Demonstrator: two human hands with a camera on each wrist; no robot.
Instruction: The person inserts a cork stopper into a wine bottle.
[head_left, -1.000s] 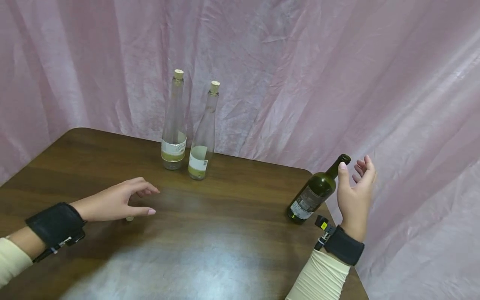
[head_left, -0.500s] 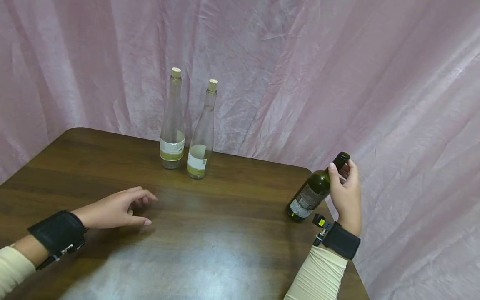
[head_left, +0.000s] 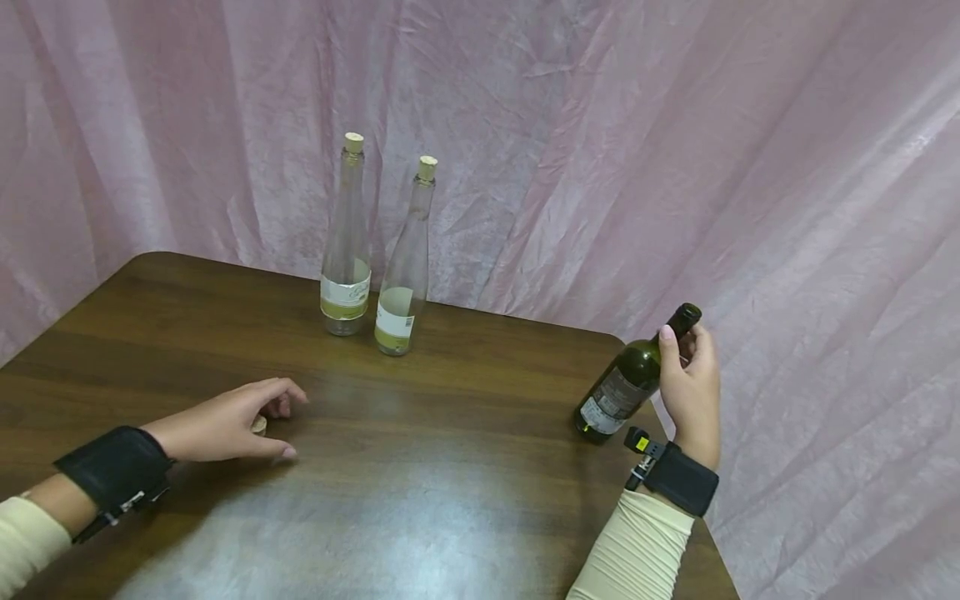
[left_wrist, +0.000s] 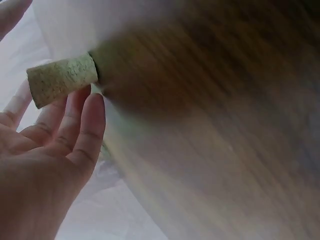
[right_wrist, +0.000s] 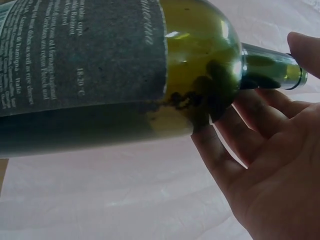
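Observation:
On the left of the table, my left hand (head_left: 228, 423) is around a small cork (head_left: 258, 425), its thumb apart from the other fingers. In the left wrist view the cork (left_wrist: 62, 77) stands at the fingertips, and the thumb does not touch it. At the table's right edge a dark green wine bottle (head_left: 615, 396) stands upright with no cork in its mouth. My right hand (head_left: 692, 392) holds it by the neck, fingers curved behind and thumb in front. In the right wrist view its fingers lie against the bottle's shoulder (right_wrist: 210, 40) and neck.
Two clear glass bottles, a left one (head_left: 345, 275) and a right one (head_left: 402, 283), stand near the table's back edge with corks in their mouths. A pink curtain (head_left: 510, 125) hangs right behind the brown wooden table (head_left: 450, 433).
My right hand has moved left onto the green bottle's neck and then stayed there. My left hand has lowered and drawn slightly back around the cork, which shows more now.

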